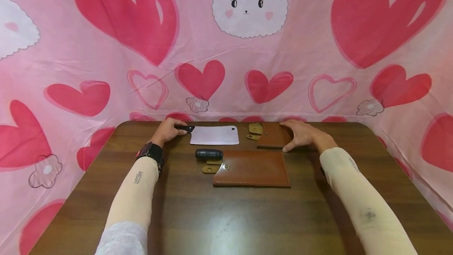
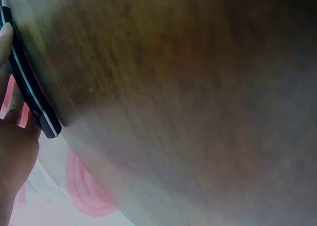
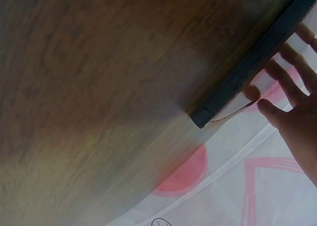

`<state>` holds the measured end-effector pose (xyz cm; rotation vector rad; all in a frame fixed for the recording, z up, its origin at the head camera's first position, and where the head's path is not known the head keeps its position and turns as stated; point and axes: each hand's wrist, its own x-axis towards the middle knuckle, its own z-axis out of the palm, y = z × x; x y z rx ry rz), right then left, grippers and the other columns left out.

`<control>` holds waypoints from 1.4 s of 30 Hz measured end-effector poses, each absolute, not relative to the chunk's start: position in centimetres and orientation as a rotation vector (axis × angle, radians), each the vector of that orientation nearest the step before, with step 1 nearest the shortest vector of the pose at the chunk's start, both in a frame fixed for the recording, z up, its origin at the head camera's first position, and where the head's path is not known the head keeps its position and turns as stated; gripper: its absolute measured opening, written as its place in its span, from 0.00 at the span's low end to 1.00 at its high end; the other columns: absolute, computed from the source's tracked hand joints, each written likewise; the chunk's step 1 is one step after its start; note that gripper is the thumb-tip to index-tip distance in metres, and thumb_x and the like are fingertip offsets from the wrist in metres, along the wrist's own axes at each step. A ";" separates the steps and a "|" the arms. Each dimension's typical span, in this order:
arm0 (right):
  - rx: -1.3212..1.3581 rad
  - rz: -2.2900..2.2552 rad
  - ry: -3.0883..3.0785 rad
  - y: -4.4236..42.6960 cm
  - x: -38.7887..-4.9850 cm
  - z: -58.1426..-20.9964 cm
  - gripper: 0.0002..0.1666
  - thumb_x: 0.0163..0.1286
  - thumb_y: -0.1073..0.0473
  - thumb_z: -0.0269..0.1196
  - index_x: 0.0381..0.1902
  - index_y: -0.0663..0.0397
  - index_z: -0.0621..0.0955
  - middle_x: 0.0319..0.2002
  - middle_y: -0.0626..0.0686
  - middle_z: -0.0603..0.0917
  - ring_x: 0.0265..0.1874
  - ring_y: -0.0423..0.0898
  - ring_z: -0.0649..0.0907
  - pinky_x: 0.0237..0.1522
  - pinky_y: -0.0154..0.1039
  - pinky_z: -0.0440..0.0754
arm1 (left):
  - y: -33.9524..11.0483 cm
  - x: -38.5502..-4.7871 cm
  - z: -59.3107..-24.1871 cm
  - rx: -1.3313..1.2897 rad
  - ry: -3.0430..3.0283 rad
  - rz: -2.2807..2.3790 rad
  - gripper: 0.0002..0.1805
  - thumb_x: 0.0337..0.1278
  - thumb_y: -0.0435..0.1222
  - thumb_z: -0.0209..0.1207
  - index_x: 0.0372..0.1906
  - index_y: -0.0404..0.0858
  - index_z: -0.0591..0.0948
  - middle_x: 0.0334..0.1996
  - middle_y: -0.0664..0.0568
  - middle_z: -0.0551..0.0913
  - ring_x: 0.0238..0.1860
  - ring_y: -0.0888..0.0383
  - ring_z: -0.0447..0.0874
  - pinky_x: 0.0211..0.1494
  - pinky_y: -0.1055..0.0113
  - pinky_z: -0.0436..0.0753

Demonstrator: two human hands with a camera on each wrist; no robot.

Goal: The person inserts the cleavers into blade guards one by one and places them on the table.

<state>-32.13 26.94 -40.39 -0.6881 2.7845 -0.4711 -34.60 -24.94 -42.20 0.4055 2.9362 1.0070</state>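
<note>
A cleaver (image 1: 214,135) with a broad pale blade lies flat near the table's far edge. My left hand (image 1: 170,129) holds its black handle (image 2: 27,82) at the left, the thumb against the handle's side in the left wrist view. To the right, a small brown leather sheath (image 1: 275,135) lies with its tan snap flaps spread leftward. Over its right end my right hand (image 1: 304,133) rests, fingers spread, thumb by the near corner. In the right wrist view the fingers lie beside a dark edge (image 3: 242,70); firm contact is unclear.
Nearer on the wooden table (image 1: 219,223) lies a larger brown leather sheath (image 1: 255,168). A black ridged handle (image 1: 209,154) sticks out at its left, beside a tan snap strap (image 1: 209,169). A pink heart-print cloth (image 1: 233,85) hangs behind the table.
</note>
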 end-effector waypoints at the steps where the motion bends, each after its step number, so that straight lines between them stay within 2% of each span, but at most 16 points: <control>1: -0.695 -0.473 2.789 26.9 -32.1 -40.4 0.65 0.47 0.38 0.80 0.75 0.63 0.64 0.71 0.70 0.63 0.70 0.68 0.62 0.67 0.68 0.59 | -25.0 -34.6 -42.1 0.407 2.938 1.007 0.14 0.57 0.30 0.71 0.49 0.31 0.87 0.48 0.38 0.86 0.49 0.42 0.75 0.61 0.45 0.71; 12: -0.720 -0.451 2.841 27.1 -32.0 -40.6 0.64 0.45 0.36 0.80 0.73 0.63 0.67 0.69 0.69 0.66 0.67 0.67 0.66 0.66 0.67 0.63 | -25.0 -34.1 -41.8 0.472 2.954 1.022 0.11 0.55 0.29 0.71 0.44 0.31 0.88 0.41 0.41 0.87 0.45 0.44 0.75 0.55 0.51 0.71; 18: -0.750 -0.443 2.890 27.1 -32.0 -40.6 0.64 0.44 0.33 0.79 0.71 0.61 0.69 0.68 0.67 0.69 0.67 0.65 0.67 0.66 0.66 0.64 | -24.9 -34.1 -41.1 0.514 2.946 1.061 0.11 0.56 0.30 0.71 0.44 0.30 0.88 0.43 0.40 0.87 0.45 0.44 0.75 0.54 0.52 0.71; 24: -0.830 -0.470 2.924 27.2 -31.9 -40.4 0.61 0.43 0.35 0.80 0.68 0.61 0.71 0.65 0.66 0.72 0.66 0.65 0.68 0.67 0.64 0.64 | -24.7 -34.0 -40.8 0.540 2.962 1.074 0.13 0.56 0.31 0.71 0.46 0.31 0.88 0.44 0.40 0.88 0.47 0.45 0.78 0.55 0.52 0.72; 32: -0.895 -0.432 2.948 27.0 -31.5 -40.6 0.60 0.41 0.33 0.80 0.66 0.60 0.73 0.62 0.64 0.74 0.63 0.65 0.71 0.64 0.63 0.66 | -24.3 -33.6 -40.8 0.559 2.971 1.074 0.12 0.57 0.32 0.71 0.45 0.33 0.88 0.41 0.42 0.88 0.43 0.45 0.76 0.52 0.54 0.72; 42: -0.913 -0.388 2.981 26.5 -31.0 -39.8 0.61 0.41 0.33 0.80 0.67 0.59 0.73 0.62 0.63 0.74 0.64 0.65 0.71 0.65 0.65 0.65 | -24.1 -33.5 -40.3 0.580 2.972 1.059 0.12 0.59 0.33 0.70 0.47 0.33 0.88 0.43 0.42 0.88 0.45 0.45 0.77 0.55 0.51 0.73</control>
